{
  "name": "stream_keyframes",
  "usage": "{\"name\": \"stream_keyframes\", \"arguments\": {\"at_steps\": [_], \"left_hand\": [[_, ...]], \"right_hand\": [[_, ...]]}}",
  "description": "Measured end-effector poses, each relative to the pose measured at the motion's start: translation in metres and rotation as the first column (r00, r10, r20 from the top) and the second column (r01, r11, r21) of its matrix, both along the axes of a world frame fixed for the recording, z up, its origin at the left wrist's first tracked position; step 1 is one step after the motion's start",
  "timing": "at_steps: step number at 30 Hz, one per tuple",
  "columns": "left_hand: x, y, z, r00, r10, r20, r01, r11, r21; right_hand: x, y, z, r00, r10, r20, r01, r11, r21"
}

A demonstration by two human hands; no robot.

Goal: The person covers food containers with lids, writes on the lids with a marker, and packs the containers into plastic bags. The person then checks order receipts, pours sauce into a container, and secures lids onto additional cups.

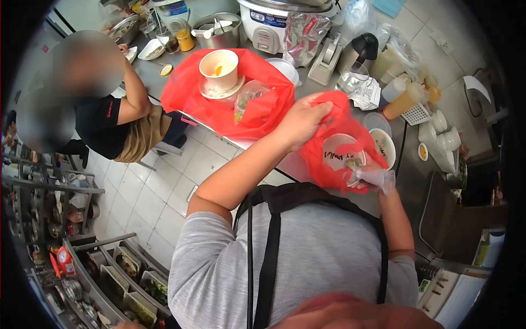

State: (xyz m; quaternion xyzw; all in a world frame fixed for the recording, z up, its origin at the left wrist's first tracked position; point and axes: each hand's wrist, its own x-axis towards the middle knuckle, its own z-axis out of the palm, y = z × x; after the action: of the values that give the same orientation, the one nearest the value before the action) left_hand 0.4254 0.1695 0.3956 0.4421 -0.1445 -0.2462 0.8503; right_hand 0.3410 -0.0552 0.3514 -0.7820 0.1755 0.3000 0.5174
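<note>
My left hand is closed on the upper edge of a red plastic bag and pulls it up. In that bag sits a white round tub with dark handwriting on top. My right hand holds a small knotted clear plastic bag at the bag's mouth, over the tub's near side; its contents are hard to make out. Just beyond the right hand stands an open white bowl with some food in it. Part of the tub is hidden by red plastic.
Another red bag lies spread on the counter, under stacked white tubs and a clear bag of greens. Behind are a tape dispenser, a rice cooker and a black-topped flask. A person in black is at the left.
</note>
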Motion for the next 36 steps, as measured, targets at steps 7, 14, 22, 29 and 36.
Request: {"name": "stream_keyframes", "arguments": {"at_steps": [7,14,22,29,36], "left_hand": [[0.008,0.000,0.032,0.999,0.018,-0.051,-0.024,0.994,-0.110],[-0.004,-0.001,0.013,0.999,-0.020,-0.033,0.018,0.999,-0.049],[-0.013,0.002,0.027,0.963,-0.155,-0.219,0.110,0.972,-0.207],[0.028,0.007,-0.122,0.942,-0.143,0.304,-0.062,0.816,0.574],[-0.002,-0.023,-0.226,0.561,-0.165,0.811,-0.522,0.690,0.502]], "right_hand": [[0.015,-0.013,0.007,0.972,0.219,-0.090,-0.232,0.957,-0.175],[0.022,-0.030,0.014,0.834,0.470,0.290,-0.167,0.714,-0.680],[0.040,0.085,0.044,0.639,0.769,-0.019,-0.528,0.421,-0.738],[0.056,0.054,-0.067,0.436,0.898,0.062,-0.336,0.227,-0.914],[0.040,0.077,-0.020,0.454,0.877,-0.158,-0.521,0.118,-0.845]]}}
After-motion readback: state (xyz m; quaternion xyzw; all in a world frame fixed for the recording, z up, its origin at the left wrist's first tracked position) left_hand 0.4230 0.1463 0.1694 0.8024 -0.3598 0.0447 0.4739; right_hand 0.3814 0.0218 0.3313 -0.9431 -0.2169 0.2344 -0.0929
